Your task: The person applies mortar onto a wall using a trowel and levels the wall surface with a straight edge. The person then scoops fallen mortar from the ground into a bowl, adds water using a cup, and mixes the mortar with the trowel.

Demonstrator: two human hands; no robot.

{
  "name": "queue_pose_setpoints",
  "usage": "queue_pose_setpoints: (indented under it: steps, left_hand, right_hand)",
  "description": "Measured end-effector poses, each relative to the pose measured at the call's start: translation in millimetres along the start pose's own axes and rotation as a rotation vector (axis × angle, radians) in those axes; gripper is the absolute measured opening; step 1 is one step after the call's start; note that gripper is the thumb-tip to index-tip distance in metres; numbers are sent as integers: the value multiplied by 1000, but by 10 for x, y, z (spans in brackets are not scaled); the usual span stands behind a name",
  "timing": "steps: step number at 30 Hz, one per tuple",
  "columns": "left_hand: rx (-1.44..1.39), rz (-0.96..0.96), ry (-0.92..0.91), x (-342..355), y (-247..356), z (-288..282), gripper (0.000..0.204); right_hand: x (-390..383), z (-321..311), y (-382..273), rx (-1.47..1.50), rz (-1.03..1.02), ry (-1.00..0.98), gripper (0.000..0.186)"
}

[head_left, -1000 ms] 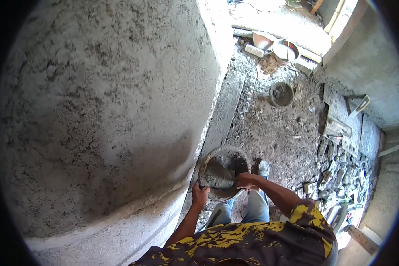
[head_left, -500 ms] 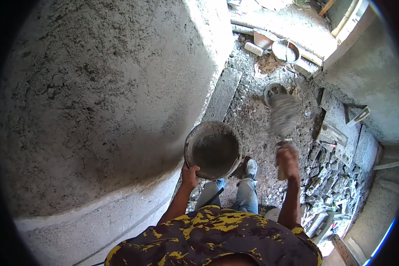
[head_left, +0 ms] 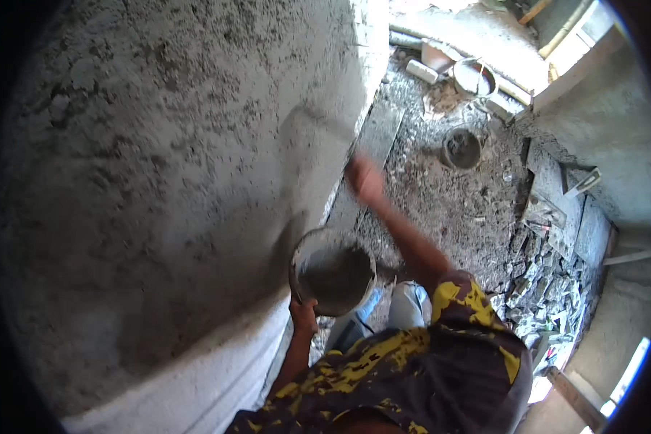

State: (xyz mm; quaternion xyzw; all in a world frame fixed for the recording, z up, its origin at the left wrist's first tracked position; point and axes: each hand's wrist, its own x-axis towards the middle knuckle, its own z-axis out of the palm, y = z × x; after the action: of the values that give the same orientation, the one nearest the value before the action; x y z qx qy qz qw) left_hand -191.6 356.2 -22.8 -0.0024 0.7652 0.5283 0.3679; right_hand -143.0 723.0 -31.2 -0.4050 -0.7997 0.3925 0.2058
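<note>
My left hand (head_left: 303, 314) grips the near edge of a cement-caked round basin (head_left: 365, 267) with wet grey mortar inside, held low beside the plastered wall (head_left: 159, 166). My right hand (head_left: 365, 177), blurred by motion, is raised beyond the basin near the wall's right edge, its fingers closed; what it holds cannot be made out. A shadow of the arm falls on the wall, which is rough and speckled with grey mortar.
On the rubble-strewn floor are a small bucket (head_left: 461, 148), a board (head_left: 383, 126), and broken pieces (head_left: 535, 289) at right. Another bucket (head_left: 474, 78) and a pale block (head_left: 421, 71) sit by the bright opening. Tools (head_left: 582, 181) lean against the right wall.
My right hand has lifted a load of mortar out of the basin to the right, then swung left toward the wall. The basin first shifted up-left, then slightly down, still in my left hand.
</note>
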Motion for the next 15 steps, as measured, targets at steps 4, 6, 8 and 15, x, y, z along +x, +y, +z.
queue_pose_setpoints:
  steps: [4, 6, 8, 15]
  left_hand:
    - [-142, -99, 61, 3, 167, -86, 54]
    - [-127, -121, 42, 52, 316, -58, 51]
    - [-136, -6, -35, 83, 344, 5, 48]
    - [286, 294, -194, 284, 409, 684, 34]
  right_hand:
    - [-1533, 114, -829, 232, 193, -53, 33]
    - [-1986, -82, -445, 16, 42, -258, 34]
    - [-2004, -252, -320, -169, 165, -452, 31]
    - [-1555, -98, 450, -302, -119, -751, 22]
